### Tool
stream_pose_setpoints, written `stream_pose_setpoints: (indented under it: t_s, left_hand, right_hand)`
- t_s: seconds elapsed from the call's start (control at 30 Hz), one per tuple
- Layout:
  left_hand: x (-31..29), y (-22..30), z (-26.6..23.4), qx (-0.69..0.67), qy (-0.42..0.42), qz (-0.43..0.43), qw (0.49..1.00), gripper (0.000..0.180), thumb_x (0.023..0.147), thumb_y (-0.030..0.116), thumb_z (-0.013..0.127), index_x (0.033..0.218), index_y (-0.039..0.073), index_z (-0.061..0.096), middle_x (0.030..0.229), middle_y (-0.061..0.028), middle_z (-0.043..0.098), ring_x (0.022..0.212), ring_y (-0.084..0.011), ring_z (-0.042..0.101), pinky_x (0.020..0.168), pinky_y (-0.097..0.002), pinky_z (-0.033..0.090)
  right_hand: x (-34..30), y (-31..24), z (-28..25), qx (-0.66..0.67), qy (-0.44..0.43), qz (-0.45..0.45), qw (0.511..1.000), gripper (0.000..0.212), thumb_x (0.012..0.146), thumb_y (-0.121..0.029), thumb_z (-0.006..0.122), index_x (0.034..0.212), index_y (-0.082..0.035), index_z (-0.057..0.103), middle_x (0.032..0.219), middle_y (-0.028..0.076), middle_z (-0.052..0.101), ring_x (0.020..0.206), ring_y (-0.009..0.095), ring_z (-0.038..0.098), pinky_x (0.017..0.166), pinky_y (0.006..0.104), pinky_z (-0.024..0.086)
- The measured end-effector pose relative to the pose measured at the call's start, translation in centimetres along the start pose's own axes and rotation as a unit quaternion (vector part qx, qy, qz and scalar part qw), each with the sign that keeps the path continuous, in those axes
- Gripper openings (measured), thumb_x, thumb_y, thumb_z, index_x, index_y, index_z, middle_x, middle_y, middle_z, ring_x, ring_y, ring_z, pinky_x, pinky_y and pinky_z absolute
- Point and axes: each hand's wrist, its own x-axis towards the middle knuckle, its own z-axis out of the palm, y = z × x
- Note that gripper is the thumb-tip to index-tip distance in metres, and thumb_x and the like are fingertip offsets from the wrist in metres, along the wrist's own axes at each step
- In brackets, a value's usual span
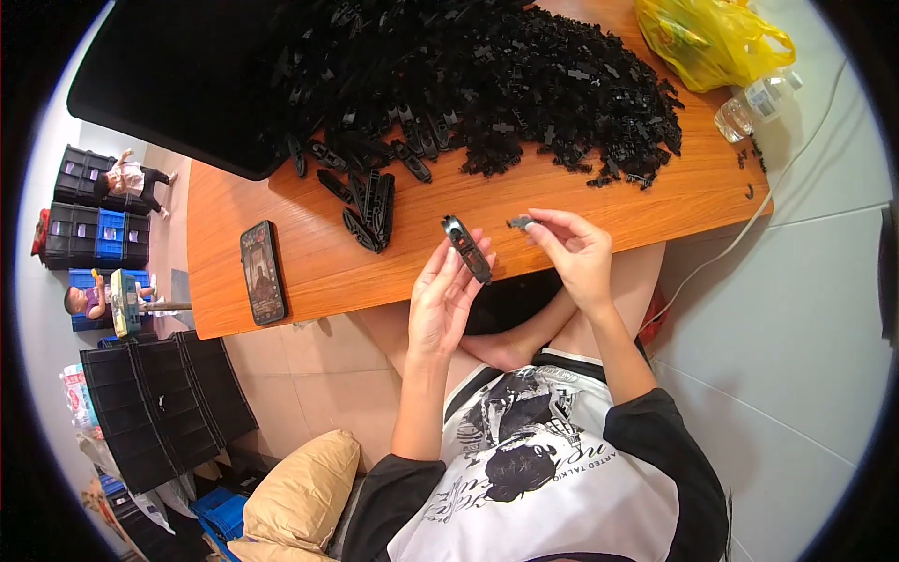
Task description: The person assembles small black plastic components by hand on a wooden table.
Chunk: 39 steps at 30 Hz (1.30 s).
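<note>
My left hand holds a long, black plastic housing between thumb and fingers, tilted, its hollow side facing up with a small reddish spot in it. Just to the right, my right hand pinches a small dark part at its fingertips, apart from the housing. Beyond both hands, a big heap of small black plastic pieces covers the back of the wooden table. Several similar long black housings lie stacked in front of the heap, left of my hands.
A phone with a lit screen lies on the left of the table. At the right end are a yellow plastic bag and a clear bottle. A white cable hangs past the table's right corner. Black crates stand at left.
</note>
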Motion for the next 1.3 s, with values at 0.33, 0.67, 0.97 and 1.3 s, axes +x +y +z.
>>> stream_pose_setpoints:
  t_s: [0.33,0.67,0.97,1.3]
  left_hand:
    - [-0.8,-2.1,1.8,0.111,0.012,0.128,0.985,0.034,0.089,0.004,0.053,0.122,0.000,0.046,0.114,-0.0074,0.055,0.102,-0.0145,0.056,0.087,-0.0286,0.049]
    - [-1.8,-2.1,2.2,0.150,0.004,0.160,0.976,0.037,0.089,0.002,0.053,0.125,-0.002,0.045,0.117,-0.0082,0.053,0.101,-0.0147,0.056,0.087,-0.0292,0.050]
    - [-2.3,-1.5,1.6,0.245,0.026,0.191,0.950,0.036,0.090,0.005,0.052,0.125,-0.003,0.047,0.111,-0.0097,0.058,0.097,-0.0140,0.058,0.085,-0.0278,0.049]
    - [-3.0,-0.6,1.6,0.262,-0.064,0.069,0.960,0.031,0.095,0.012,0.045,0.121,-0.004,0.050,0.107,-0.0147,0.061,0.096,-0.0199,0.061,0.082,-0.0288,0.051]
  right_hand:
    - [-2.1,-0.9,4.2,-0.148,0.060,-0.203,0.966,0.012,0.074,0.003,0.067,0.085,0.000,0.065,0.090,0.011,0.068,0.081,0.019,0.064,0.073,0.0271,0.050]
    - [-2.9,-1.0,4.6,-0.122,0.067,-0.239,0.961,0.013,0.073,0.010,0.065,0.084,0.004,0.063,0.089,0.016,0.067,0.083,0.024,0.064,0.075,0.0303,0.050]
    - [-3.2,-1.5,3.7,-0.173,-0.034,-0.235,0.956,0.013,0.070,0.008,0.069,0.080,0.002,0.064,0.100,0.015,0.063,0.086,0.020,0.062,0.077,0.0293,0.049]
    - [-1.7,-4.2,2.3,-0.001,-0.218,0.033,0.975,0.070,0.068,-0.001,0.074,0.129,-0.004,0.041,0.123,0.011,0.049,0.097,0.015,0.053,0.087,0.0287,0.044]
